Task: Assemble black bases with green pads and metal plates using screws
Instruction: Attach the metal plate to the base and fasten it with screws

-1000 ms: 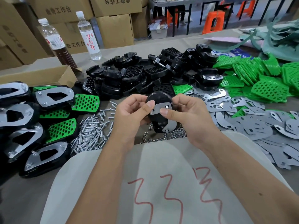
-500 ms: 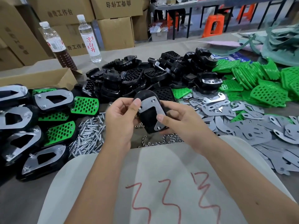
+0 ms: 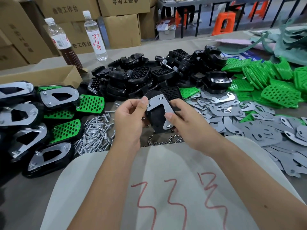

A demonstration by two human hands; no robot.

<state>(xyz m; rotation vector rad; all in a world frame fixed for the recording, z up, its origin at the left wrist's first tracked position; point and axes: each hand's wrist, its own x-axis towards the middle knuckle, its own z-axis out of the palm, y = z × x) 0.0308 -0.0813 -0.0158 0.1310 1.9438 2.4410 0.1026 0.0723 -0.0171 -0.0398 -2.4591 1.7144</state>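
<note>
The person's forearms are bare from the bottom edge of the view up to the wrists, with no sleeve showing on either one. The left hand and the right hand wear no gloves, rings, watch or wristband, and the nails that show are short and unpainted. A pale, off-white garment covers the body below the arms, with three wavy marks drawn on it in red.

At upper left, a clear water bottle bore a label reading 凉白开; a cardboard box behind it read 工作台.
</note>
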